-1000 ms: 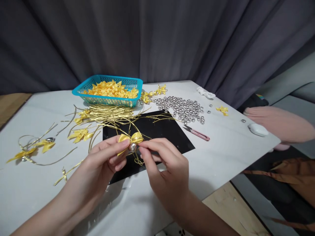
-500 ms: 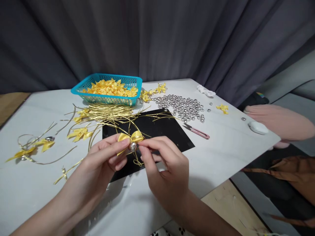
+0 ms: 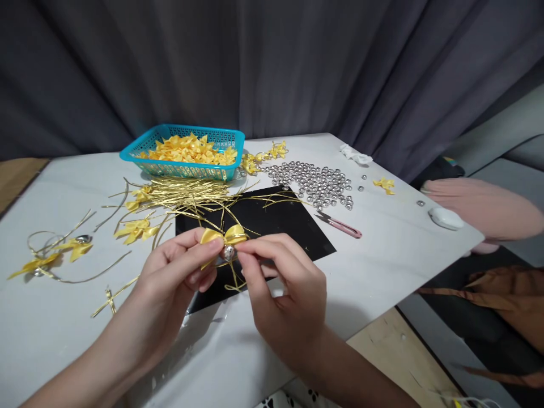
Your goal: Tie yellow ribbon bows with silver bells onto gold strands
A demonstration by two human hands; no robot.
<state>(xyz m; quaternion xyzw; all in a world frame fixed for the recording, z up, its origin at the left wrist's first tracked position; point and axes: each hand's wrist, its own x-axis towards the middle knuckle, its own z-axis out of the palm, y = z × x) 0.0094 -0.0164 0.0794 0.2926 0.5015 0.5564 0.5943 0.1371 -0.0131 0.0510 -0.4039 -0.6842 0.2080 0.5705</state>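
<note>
A yellow ribbon bow (image 3: 234,233) is pinched between the thumb and fingers of my left hand (image 3: 178,272), held above a black sheet (image 3: 306,241). At the bow's middle sits a shiny silver bell-like bead (image 3: 228,253). My right hand (image 3: 284,283) is closed at the bow's right side, thumb and forefinger pressed together beside the bead. What those fingertips grip seems to be gold cord, though they hide most of it. A loop of gold cord (image 3: 233,283) hangs below the bow between the hands.
Behind the hands stand a blue basket (image 3: 187,170) of yellow bows and a bundle of gold cords (image 3: 187,194). Silver beads (image 3: 323,184) lie spread to the right, near pink-handled thread snips (image 3: 340,225). Finished-looking bows (image 3: 76,247) lie left; a white computer mouse (image 3: 445,218) sits far right.
The cord loop beneath the bow has shifted slightly left and changed shape. Both hands keep nearly the same grip, and the whole view has moved a little.
</note>
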